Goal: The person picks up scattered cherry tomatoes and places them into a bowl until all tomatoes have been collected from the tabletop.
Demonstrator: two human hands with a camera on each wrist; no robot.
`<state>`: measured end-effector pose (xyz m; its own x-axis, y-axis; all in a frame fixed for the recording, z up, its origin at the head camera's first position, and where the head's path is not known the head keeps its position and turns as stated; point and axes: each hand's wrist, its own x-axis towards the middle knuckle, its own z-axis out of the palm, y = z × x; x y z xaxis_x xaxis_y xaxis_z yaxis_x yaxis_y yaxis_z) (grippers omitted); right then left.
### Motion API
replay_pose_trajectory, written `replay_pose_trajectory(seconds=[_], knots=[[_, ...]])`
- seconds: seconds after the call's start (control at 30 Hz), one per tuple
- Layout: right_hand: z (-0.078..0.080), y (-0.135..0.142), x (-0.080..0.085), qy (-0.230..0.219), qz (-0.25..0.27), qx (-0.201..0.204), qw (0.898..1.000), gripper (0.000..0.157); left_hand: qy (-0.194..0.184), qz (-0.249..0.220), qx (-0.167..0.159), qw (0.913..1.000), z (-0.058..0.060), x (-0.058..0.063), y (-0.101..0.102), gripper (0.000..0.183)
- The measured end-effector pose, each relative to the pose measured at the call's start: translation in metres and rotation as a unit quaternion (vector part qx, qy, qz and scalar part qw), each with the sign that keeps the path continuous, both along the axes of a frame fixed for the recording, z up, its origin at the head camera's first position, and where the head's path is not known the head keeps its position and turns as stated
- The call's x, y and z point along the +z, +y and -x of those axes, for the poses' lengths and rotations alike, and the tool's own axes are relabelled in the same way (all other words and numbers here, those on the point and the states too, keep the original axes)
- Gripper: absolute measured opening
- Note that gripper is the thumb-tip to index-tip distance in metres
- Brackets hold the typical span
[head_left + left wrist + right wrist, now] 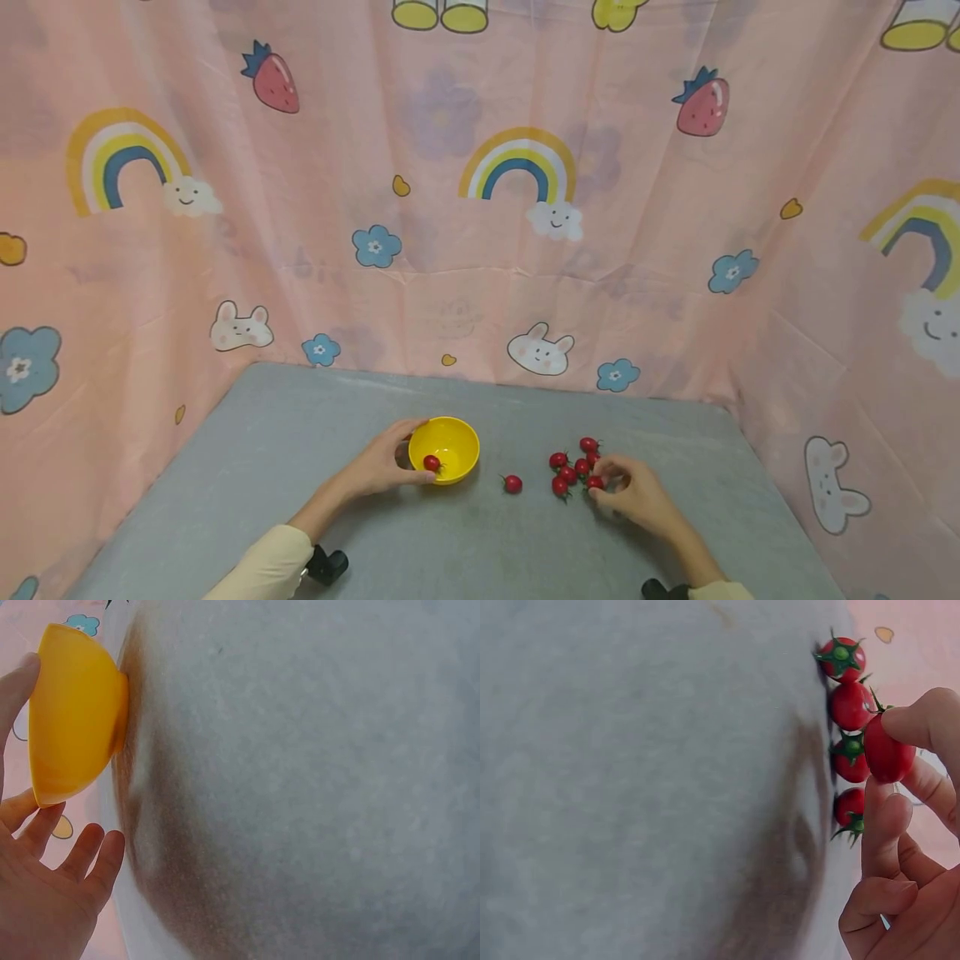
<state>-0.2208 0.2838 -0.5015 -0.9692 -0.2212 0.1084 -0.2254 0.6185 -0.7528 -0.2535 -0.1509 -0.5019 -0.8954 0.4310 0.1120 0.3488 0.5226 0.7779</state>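
A yellow bowl (467, 446) stands upright on the grey table with a cherry tomato (431, 462) inside. My left hand (382, 460) holds its left side, thumb and fingers spread at the rim; the left wrist view shows the bowl (79, 712) from the side. Between thumb and fingers my right hand (637, 498) pinches a red cherry tomato (889, 750) with a green stem, at the right edge of a loose cluster of several tomatoes (567, 475). One single tomato (512, 484) lies between the bowl and that cluster.
The grey table (450, 558) ends at a pink patterned curtain (420, 317) behind and at both sides. Dark straps with camera mounts (327, 565) sit on the wrists.
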Motion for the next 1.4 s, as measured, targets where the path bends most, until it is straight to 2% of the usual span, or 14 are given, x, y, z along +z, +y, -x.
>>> replay_pose_trajectory(seconds=[0.4, 0.57, 0.97, 1.27, 1.4], knots=[[0.01, -0.007, 0.012, -0.009, 0.009, -0.028, 1.0, 0.021, -0.001, -0.002, -0.003, 1.0, 0.001, -0.001, 0.001, 0.085], [0.013, -0.014, 0.016, -0.006, 0.027, -0.026, 0.999, 0.021, -0.002, -0.002, -0.002, 1.0, 0.0, -0.001, 0.001, 0.086], [0.024, -0.035, 0.011, 0.017, 0.067, 0.023, 0.997, 0.026, 0.002, -0.009, -0.006, 0.9999, -0.002, 0.0, 0.0, 0.085], [0.035, -0.054, 0.011, 0.055, 0.087, 0.06, 0.993, 0.023, -0.004, -0.007, -0.006, 0.9999, 0.001, -0.002, -0.001, 0.086], [0.039, -0.061, 0.013, 0.054, 0.086, 0.062, 0.993, 0.022, 0.0, -0.004, -0.009, 1.0, 0.001, -0.003, 0.0, 0.086]])
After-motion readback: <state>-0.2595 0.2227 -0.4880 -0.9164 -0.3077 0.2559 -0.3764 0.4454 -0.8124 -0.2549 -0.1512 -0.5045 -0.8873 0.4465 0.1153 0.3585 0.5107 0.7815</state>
